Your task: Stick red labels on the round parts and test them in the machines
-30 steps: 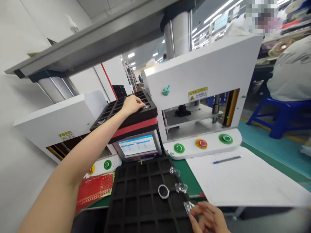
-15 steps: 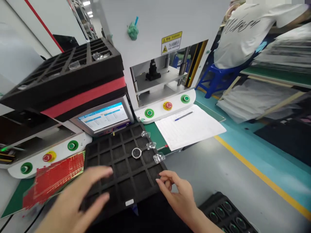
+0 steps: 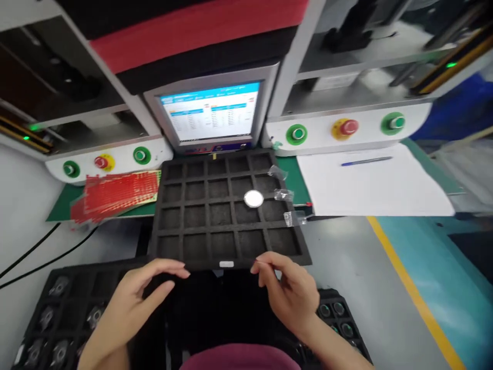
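Observation:
A black foam tray (image 3: 222, 229) with square compartments lies in front of me. On its dividers rests a small round disc with a silver rim (image 3: 253, 199), its face washed out white by glare. My left hand (image 3: 144, 293) hovers by the tray's front left edge, thumb and fingers apart, holding nothing. At the front right edge is my right hand (image 3: 288, 288), its fingers curled and pinched together. Whatever may be between those fingertips is hidden. Crumpled clear film pieces (image 3: 284, 195) cling along the tray's right side.
Behind the tray stands a screen (image 3: 211, 114) between two machines with green buttons (image 3: 298, 134) and red buttons (image 3: 349, 127). Red sheets (image 3: 119, 192) lie left; papers (image 3: 370, 187) with a pen (image 3: 365, 161) lie right. Lower trays hold round parts (image 3: 59, 352) and green-ringed parts (image 3: 339, 308).
The view has turned left and down, bringing the lower left tray into sight. My left hand has drawn back from over the tray to its front edge. The disc stays on the tray.

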`<control>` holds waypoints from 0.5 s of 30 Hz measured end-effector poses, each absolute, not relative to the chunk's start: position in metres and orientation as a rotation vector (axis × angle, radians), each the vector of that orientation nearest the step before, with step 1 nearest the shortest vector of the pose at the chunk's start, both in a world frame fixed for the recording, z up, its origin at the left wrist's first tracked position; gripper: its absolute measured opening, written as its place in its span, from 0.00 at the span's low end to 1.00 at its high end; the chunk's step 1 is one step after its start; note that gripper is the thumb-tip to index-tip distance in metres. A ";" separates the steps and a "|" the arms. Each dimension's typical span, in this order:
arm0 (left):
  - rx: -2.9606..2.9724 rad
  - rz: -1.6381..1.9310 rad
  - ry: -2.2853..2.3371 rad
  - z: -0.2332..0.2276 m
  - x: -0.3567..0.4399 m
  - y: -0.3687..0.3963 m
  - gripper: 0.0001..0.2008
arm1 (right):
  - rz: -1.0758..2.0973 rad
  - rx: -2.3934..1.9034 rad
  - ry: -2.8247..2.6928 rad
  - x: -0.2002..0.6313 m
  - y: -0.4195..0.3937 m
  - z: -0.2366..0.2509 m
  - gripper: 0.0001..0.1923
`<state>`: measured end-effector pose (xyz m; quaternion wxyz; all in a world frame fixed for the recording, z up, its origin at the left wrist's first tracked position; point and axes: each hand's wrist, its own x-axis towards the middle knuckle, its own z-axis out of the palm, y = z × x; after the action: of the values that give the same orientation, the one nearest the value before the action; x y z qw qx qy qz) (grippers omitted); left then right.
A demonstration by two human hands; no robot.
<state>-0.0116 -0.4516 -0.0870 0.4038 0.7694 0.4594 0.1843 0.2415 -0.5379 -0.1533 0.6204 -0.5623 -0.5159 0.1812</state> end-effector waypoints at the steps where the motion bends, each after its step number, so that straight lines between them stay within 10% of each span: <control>1: 1.936 0.478 1.149 -0.088 -0.010 -0.453 0.09 | 0.473 -1.292 -1.154 0.239 -0.540 -0.153 0.07; 15: 1.762 0.411 1.349 -0.104 -0.056 -0.517 0.10 | 0.801 -1.380 -0.743 0.226 -0.572 -0.149 0.15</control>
<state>-0.0559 -0.5171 -0.1040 0.4281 0.7057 0.5400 0.1645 0.2259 -0.5716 -0.1489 0.6369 -0.6044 -0.3256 0.3509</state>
